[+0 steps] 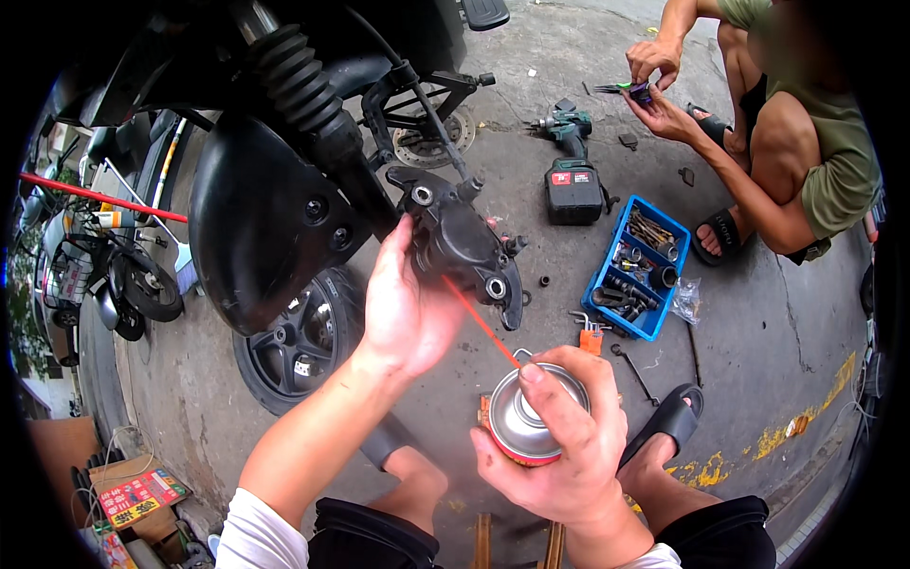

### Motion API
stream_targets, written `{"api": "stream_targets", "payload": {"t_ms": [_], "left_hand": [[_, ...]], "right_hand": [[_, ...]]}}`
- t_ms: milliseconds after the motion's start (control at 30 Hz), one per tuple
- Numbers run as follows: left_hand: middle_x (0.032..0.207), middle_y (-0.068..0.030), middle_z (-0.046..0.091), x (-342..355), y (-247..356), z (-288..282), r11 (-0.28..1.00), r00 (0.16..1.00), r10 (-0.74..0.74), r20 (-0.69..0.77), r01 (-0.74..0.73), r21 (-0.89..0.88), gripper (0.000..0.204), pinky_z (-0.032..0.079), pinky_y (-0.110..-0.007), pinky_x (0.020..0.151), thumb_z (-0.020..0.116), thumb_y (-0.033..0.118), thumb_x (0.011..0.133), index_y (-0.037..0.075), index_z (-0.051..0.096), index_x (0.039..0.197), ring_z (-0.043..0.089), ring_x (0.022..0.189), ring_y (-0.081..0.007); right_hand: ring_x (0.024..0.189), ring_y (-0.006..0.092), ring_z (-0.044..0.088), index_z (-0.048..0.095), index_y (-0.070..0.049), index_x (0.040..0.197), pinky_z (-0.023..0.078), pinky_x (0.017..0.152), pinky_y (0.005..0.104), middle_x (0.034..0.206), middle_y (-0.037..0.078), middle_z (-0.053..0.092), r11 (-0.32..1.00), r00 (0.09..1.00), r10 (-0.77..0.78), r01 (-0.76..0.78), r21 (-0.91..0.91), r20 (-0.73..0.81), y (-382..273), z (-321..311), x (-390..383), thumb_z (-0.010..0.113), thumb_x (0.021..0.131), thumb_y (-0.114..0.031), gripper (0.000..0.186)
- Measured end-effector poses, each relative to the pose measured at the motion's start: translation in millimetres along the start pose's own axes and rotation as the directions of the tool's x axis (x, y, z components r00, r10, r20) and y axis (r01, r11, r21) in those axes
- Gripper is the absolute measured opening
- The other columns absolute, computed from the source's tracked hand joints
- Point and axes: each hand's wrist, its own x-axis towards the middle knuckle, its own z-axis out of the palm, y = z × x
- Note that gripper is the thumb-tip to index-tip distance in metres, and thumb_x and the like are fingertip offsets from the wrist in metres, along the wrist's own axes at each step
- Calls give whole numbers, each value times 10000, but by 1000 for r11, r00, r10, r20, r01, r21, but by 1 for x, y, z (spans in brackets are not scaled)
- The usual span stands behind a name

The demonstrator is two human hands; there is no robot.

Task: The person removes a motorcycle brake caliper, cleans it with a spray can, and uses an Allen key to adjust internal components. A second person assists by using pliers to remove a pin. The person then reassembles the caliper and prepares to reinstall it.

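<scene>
In my left hand (406, 308) rests a black brake caliper (462, 237), its fingers behind the body and partly hidden. A hose runs from the caliper up beside the fork of a motorcycle. My right hand (569, 431) is wrapped round a spray can (517, 412) with a silver top and a red rim, one finger on the nozzle. From that nozzle a thin red straw (481, 321) reaches up to the caliper's underside, near my left fingers. Whether spray comes out I cannot tell.
A black fender (256, 228) and fork (318, 104) stand at upper left, with a loose wheel (299, 337) below. Right of the caliper lie a cordless impact wrench (571, 156), a blue tool tray (647, 334) and a wrench (635, 373). Another person (787, 142) crouches at upper right, handling a small dark part.
</scene>
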Motion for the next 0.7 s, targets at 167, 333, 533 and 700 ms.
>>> {"api": "stream_targets", "payload": {"t_ms": [167, 333, 533, 700], "left_hand": [[1385, -159, 583, 0, -1, 1, 998, 999, 36, 15, -35, -45, 594, 408, -435, 1136, 267, 431, 1095, -1, 486, 1439, 536, 1303, -310], [1385, -164, 582, 0, 0, 1, 1000, 999, 22, 25, -22, -16, 594, 393, -442, 1150, 265, 426, 1095, -6, 484, 1438, 533, 1306, -315], [1378, -181, 580, 1, -1, 0, 999, 999, 39, 25, -39, -24, 595, 388, -451, 1157, 259, 421, 1095, -14, 483, 1435, 529, 1309, -318], [1388, -168, 574, 1, -2, 2, 998, 999, 52, 6, -52, -27, 590, 387, -454, 1160, 259, 418, 1096, -13, 486, 1430, 529, 1308, -322]], "right_hand": [[825, 281, 699, 664, -223, 1280, 573, 578, 342, 1134, 174, 610, 1000, 1000, 8, -9, 11, 4, 1, 3, -3, 909, 625, -251, 700], [830, 285, 700, 661, -227, 1284, 574, 580, 344, 1138, 177, 611, 999, 999, 32, -32, 20, 6, 0, 2, -2, 910, 615, -236, 714], [833, 285, 702, 663, -227, 1280, 577, 589, 347, 1140, 176, 612, 999, 999, 35, -36, 29, 7, 2, 4, -3, 911, 617, -235, 708], [830, 287, 702, 663, -226, 1278, 574, 587, 349, 1136, 177, 615, 999, 999, 36, -37, 31, 8, 1, 4, -3, 919, 620, -252, 707]]}}
